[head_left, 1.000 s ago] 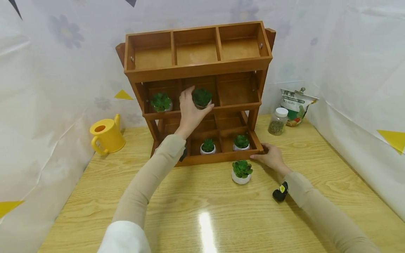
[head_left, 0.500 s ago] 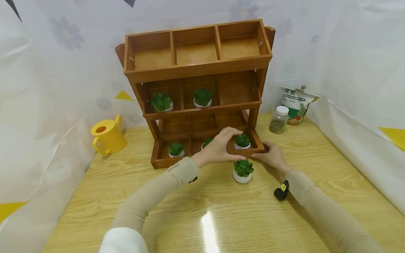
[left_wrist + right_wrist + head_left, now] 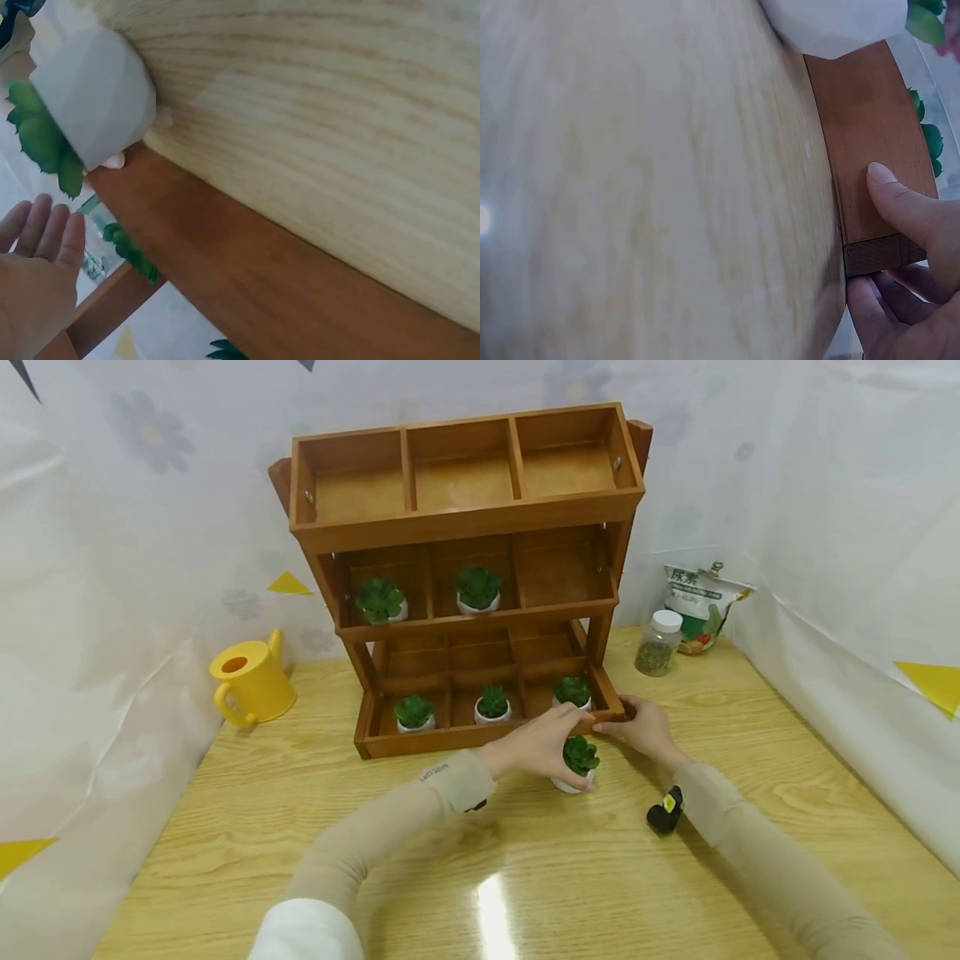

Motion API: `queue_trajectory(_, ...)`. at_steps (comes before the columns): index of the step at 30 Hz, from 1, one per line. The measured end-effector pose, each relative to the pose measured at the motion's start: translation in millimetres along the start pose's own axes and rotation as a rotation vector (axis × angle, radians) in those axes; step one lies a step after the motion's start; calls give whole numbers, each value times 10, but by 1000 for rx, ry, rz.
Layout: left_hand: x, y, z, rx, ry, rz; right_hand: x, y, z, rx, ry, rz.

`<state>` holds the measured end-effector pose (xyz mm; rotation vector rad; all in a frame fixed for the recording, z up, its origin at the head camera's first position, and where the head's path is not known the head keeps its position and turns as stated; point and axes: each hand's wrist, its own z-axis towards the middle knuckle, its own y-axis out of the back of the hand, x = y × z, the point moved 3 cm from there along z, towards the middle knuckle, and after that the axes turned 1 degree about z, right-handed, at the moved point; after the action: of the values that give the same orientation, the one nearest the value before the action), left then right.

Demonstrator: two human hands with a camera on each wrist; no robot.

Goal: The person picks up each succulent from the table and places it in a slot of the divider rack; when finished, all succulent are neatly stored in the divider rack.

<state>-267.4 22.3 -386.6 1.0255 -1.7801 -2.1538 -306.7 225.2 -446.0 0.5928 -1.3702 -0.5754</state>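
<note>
A small succulent in a white faceted pot stands upright on the table before the wooden plant shelf. My left hand reaches around it, thumb and fingers spread; in the left wrist view those straight fingers stay apart from the green leaves. At the shelf's lower right corner my right hand grips the bottom tier, thumb on its front board and fingers round the end. Potted succulents fill the bottom tier's compartments, one each. Two more sit in the middle tier's left and centre compartments.
A yellow watering can stands left of the shelf. To its right are a white-lidded jar and a clipped bag. The shelf's top tier overhangs the lower ones. Pale curtains enclose the table.
My left hand released a potted succulent in the middle tier's centre compartment, then came down and right to the pot on the table. My right hand kept its grip on the shelf corner.
</note>
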Motion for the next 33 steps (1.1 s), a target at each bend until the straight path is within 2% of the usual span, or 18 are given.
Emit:
queue_trajectory(8, 68, -128, -3, 53, 52, 32, 22, 13, 7, 4, -4, -13)
queue_trajectory(13, 109, -160, -8, 77, 66, -3, 30, 16, 6, 5, 0, -1)
queue_trajectory(20, 138, -174, 5, 63, 70, -12, 5, 10, 8, -4, -4, -3)
queue_trajectory(25, 169, -188, -2, 62, 97, -21, -9, 4, 12, -7, 0, 2)
queue_trajectory(33, 186, -197, -6, 56, 80, 15, -18, 4, 12, -6, -2, -4)
